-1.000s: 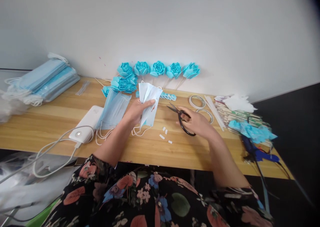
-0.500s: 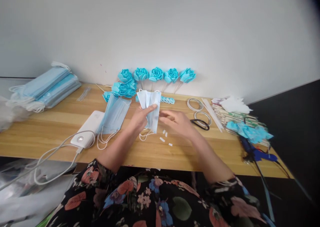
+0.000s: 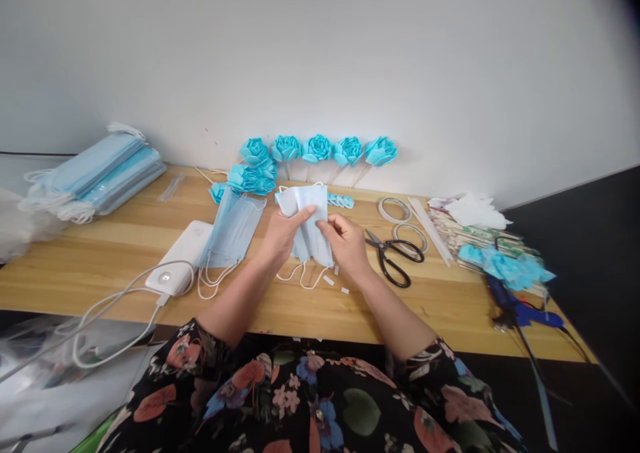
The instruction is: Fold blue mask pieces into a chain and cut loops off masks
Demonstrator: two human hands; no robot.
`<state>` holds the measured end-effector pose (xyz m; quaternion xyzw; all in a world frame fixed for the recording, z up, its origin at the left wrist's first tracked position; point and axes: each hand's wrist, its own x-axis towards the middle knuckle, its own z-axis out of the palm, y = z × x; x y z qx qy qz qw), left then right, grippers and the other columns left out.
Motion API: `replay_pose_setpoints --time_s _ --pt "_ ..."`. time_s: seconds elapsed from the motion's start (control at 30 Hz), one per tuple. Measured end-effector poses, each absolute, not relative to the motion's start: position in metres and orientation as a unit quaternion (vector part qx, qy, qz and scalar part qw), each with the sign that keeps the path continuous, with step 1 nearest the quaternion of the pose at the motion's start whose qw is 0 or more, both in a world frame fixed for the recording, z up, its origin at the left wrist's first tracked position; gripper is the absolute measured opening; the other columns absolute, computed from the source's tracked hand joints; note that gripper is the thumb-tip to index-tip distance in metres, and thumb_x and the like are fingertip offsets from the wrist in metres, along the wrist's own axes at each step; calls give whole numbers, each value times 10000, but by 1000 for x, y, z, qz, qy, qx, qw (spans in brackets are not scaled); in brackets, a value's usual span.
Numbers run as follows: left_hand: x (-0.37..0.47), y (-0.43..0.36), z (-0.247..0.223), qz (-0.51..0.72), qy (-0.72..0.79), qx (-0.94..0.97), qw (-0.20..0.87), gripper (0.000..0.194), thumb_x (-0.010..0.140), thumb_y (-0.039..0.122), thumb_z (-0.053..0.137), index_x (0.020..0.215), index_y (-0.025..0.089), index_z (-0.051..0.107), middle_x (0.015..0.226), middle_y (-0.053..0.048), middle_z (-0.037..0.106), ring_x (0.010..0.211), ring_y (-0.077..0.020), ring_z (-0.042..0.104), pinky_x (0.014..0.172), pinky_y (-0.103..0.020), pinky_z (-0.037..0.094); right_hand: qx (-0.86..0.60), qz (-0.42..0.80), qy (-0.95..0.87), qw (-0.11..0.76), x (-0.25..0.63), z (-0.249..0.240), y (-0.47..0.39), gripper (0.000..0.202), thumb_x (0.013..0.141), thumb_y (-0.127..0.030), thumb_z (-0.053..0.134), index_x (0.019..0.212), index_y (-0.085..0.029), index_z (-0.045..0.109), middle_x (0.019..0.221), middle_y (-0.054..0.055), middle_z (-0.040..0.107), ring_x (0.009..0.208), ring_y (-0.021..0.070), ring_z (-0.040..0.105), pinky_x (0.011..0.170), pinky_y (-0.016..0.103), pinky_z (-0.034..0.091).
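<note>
Left hand: grip's clamped on a pale blue mask, thumb across the front
Right hand: grip's got the mask's right edge pinched
Mask: held over the middle of the tabletop, ear loops hanging off the bottom
Scissors: lying right of the right hand, blades slightly spread, near two tape rolls
Blue flowers: behind the mask, along the wall

No text, label, brand or number can be read with certainty. A faint grey marking is noted near the far end of the white power bank, but it is too small to be deciphered. A bright round spot is seen near the opposite end; whether a digit is displayed there cannot be determined.
</note>
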<state>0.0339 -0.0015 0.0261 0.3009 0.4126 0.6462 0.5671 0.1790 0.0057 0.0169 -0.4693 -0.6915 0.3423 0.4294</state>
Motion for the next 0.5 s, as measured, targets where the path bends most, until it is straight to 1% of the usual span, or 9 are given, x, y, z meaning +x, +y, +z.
replay_pose_setpoints --time_s 0.17,0.33,0.5 --pt "36 -1 21 643 428 330 543 394 628 391 847 905 158 691 924 -57 733 952 -229 683 807 -303 531 -468 308 -706 433 179 18 3 330 906 -454 536 681 -214 516 582 -43 420 567 115 382 565 255 307" --pt "38 -1 20 641 434 334 538 375 636 381 836 896 155 690 919 -58 730 994 -244 673 837 -310 524 -450 288 -716 449 180 20 1 334 916 -407 546 654 -214 472 573 -51 393 547 105 355 560 255 300" --pt "38 -3 21 640 429 337 541 366 653 366 827 922 157 694 909 -61 729 973 -238 671 828 -313 525 -450 280 -719 450 181 21 0 321 907 -394 544 650 -213 479 556 -53 396 534 104 345 555 254 302"
